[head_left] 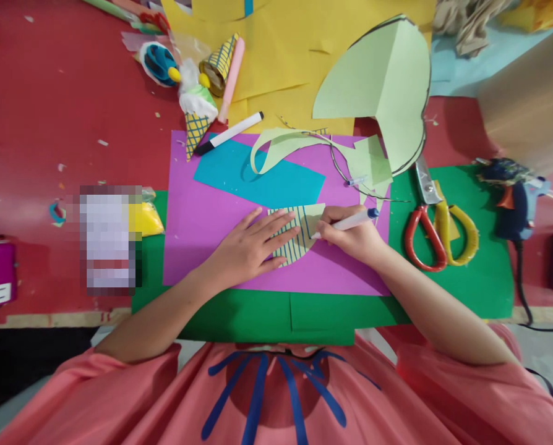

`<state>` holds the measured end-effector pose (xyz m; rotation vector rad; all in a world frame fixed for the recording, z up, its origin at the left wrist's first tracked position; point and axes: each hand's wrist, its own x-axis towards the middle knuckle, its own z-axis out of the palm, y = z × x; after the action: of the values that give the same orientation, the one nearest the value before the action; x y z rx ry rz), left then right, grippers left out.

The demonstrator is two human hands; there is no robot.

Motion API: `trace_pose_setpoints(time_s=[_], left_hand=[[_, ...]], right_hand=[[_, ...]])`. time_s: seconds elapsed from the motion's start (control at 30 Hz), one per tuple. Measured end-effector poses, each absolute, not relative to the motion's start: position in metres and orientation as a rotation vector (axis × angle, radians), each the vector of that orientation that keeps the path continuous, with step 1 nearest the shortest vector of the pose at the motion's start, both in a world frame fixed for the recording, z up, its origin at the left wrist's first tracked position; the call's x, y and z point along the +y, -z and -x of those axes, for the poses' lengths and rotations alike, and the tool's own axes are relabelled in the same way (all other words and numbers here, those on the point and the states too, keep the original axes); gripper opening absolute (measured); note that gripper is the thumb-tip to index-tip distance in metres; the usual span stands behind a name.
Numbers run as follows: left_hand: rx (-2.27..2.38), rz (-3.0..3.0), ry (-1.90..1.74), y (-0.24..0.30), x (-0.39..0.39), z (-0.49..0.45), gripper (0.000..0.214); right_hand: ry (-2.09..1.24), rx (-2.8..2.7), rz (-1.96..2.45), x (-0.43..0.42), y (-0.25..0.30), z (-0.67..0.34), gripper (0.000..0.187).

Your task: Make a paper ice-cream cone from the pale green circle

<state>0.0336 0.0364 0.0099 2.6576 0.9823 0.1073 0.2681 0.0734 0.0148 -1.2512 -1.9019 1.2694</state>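
A pale green paper piece (309,225) with dark blue lines drawn across it lies on a purple sheet (216,228). My left hand (258,241) rests flat over its left part, fingers spread. In my right hand (351,233) is a white marker with a blue end (357,219), its tip touching the paper near the rightmost line. Just above lie a blue paper piece (258,176) and a curled pale green paper strip (286,148). A second marker (230,133), white with black ends, lies across the purple sheet's top edge.
Red-and-yellow-handled scissors (427,204) lie to the right, with a glue gun (518,204) beyond them. Paper ice cream cones (197,127) stand out at upper left. A large folded green paper (383,80) sits on yellow sheets (276,55). A yellow packet (147,219) is at left.
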Motion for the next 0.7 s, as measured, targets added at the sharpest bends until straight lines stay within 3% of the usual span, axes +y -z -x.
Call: trace_pose_setpoints(time_s=[0.7], left_hand=[[0.98,-2.688,-0.118,-0.0095,0.0366,-0.0339,0.052]], right_hand=[[-1.281,-1.92,1.221,0.0702,-0.0135,-0.2707,0.029]])
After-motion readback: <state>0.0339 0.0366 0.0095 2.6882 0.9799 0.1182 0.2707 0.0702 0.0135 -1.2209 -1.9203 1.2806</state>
